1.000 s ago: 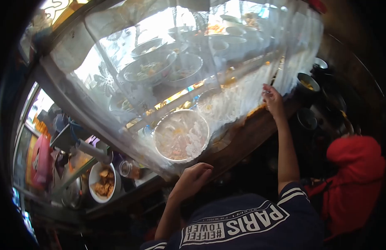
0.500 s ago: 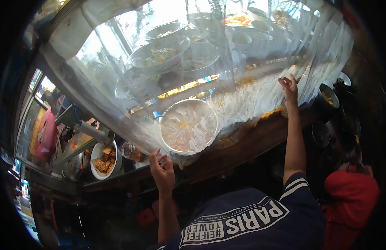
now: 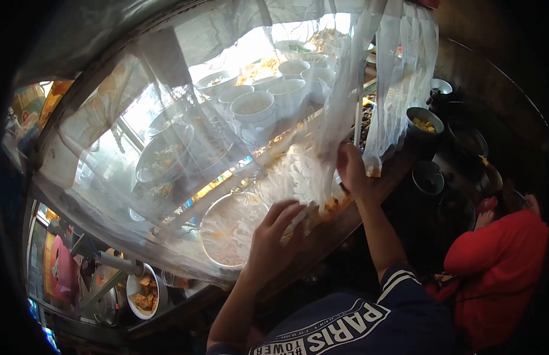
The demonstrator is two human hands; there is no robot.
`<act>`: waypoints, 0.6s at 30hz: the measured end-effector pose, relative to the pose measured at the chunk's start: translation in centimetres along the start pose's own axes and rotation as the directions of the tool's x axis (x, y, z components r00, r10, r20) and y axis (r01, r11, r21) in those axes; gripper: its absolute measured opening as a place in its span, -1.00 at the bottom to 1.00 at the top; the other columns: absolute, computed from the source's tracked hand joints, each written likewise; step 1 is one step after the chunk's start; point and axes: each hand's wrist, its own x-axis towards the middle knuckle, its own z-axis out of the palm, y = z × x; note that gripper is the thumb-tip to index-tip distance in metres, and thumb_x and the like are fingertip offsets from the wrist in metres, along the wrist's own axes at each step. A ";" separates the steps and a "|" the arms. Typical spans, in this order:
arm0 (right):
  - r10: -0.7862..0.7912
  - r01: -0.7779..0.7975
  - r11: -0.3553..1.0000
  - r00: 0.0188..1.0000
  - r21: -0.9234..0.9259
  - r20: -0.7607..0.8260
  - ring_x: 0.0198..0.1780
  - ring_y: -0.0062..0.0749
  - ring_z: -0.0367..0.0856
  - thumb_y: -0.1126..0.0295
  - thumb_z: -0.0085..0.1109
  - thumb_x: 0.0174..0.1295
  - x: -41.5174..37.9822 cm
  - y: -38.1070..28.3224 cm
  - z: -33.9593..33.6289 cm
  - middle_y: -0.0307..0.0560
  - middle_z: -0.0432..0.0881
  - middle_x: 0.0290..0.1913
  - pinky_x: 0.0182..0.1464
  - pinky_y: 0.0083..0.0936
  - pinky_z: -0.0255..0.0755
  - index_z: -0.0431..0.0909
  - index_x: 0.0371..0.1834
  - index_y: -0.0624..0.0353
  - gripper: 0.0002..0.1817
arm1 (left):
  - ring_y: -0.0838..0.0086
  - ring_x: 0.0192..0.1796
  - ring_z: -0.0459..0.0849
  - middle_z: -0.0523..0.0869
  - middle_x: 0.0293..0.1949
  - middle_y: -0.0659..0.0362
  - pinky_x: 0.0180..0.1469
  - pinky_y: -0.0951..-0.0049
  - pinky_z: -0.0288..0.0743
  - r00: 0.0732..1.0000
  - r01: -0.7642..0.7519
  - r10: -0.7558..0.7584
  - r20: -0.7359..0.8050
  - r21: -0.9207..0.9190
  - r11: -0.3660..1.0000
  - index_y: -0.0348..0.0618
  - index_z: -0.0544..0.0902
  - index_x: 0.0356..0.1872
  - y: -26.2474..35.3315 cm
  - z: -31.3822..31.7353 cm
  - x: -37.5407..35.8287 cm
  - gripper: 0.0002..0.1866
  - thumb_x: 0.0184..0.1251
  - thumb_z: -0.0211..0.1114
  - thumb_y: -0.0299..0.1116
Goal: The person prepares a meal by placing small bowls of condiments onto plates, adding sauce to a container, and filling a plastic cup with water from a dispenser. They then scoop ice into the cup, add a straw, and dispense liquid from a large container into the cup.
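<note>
At the counter's near edge, left hand (image 3: pixel 273 236) and right hand (image 3: pixel 352 171) pinch the sheer curtain (image 3: pixel 239 154), partly gathered toward 1 o'clock, most bowls (image 3: pixel 253 105) still veiled.

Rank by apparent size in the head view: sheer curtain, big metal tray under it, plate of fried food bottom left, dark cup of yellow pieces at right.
1. Sheer curtain, by far.
2. Metal tray.
3. Plate of fried food and dark cup: look close in size, and their distance from the camera differs, so unranked.
</note>
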 end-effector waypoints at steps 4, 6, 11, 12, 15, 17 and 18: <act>0.045 -0.024 0.988 0.990 -0.153 0.137 -0.10 -0.58 0.57 0.44 -0.09 0.33 -0.1 -0.8 1.8 -0.19 0.60 -0.11 0.02 -0.61 0.44 0.50 0.10 0.27 -0.67 | 0.19 -0.15 0.64 0.39 0.18 -0.10 -0.16 0.32 0.59 1.000 0.009 -0.016 0.019 0.341 0.940 -0.09 0.68 -0.02 -0.4 2.9 5.8 -0.63 0.17 0.43 -0.21; 0.030 0.011 0.981 0.978 -0.193 0.204 -0.06 -0.61 0.55 0.47 -0.02 0.32 -0.1 -1.8 2.5 -0.19 0.59 -0.08 0.05 -0.60 0.43 0.51 0.11 0.28 -0.68 | -0.11 -0.02 0.58 0.41 0.15 -0.18 0.01 0.14 0.52 0.996 0.055 -0.073 0.042 0.328 0.943 -0.09 0.69 -0.09 -1.8 3.7 7.2 -0.67 0.15 0.42 -0.20; 0.107 0.068 0.908 0.916 -0.414 0.386 -0.04 -0.48 0.62 0.58 0.03 0.29 1.1 -4.2 1.2 -0.10 0.64 -0.08 0.06 -0.52 0.47 0.51 0.12 0.27 -0.67 | -0.09 -0.07 0.63 0.61 -0.08 -0.19 -0.05 0.15 0.51 0.979 0.182 -0.172 -0.109 0.092 0.979 -0.45 0.56 -0.04 -2.0 3.7 8.2 -0.68 0.24 0.26 -0.44; 0.007 0.219 0.799 0.928 -0.560 0.373 -0.12 -0.51 0.64 0.58 0.01 0.29 1.9 -4.3 -0.2 -0.11 0.67 -0.17 0.00 -0.52 0.51 0.56 0.05 0.24 -0.72 | -0.09 -0.07 0.63 0.61 -0.08 -0.19 -0.05 0.15 0.51 0.979 0.182 -0.171 -0.112 0.095 0.979 -0.45 0.56 -0.04 -1.6 3.4 7.9 -0.68 0.24 0.26 -0.44; -0.209 0.274 0.579 0.960 -0.768 0.185 -0.18 -0.54 0.60 0.62 0.01 0.26 5.0 -7.2 -2.8 -0.16 0.67 -0.18 -0.05 -0.59 0.49 0.58 -0.04 0.27 -0.75 | -0.11 -0.03 0.62 0.58 -0.05 -0.22 -0.02 0.13 0.51 0.963 0.078 -0.022 -0.269 0.199 0.977 -0.45 0.51 0.02 -1.0 2.8 7.2 -0.64 0.22 0.25 -0.50; -0.265 0.224 0.587 0.961 -0.778 0.076 -0.22 -0.55 0.58 0.62 -0.02 0.24 7.6 -8.1 -2.9 -0.15 0.67 -0.19 -0.09 -0.61 0.49 0.59 -0.09 0.28 -0.77 | -0.12 -0.01 0.61 0.56 -0.04 -0.24 0.00 0.13 0.51 0.954 0.099 -0.036 -0.299 0.198 0.975 -0.45 0.49 0.04 -0.8 2.7 7.2 -0.63 0.22 0.25 -0.50; -0.401 0.360 0.444 0.898 -0.820 0.178 -0.23 -0.50 0.60 0.61 -0.02 0.22 8.9 -9.0 -2.1 -0.11 0.67 -0.18 -0.10 -0.60 0.50 0.58 -0.13 0.31 -0.78 | -0.13 0.00 0.60 0.55 -0.03 -0.26 0.01 0.12 0.50 0.946 0.113 -0.045 -0.322 0.194 0.974 -0.46 0.48 0.06 -0.7 2.7 7.2 -0.61 0.22 0.25 -0.50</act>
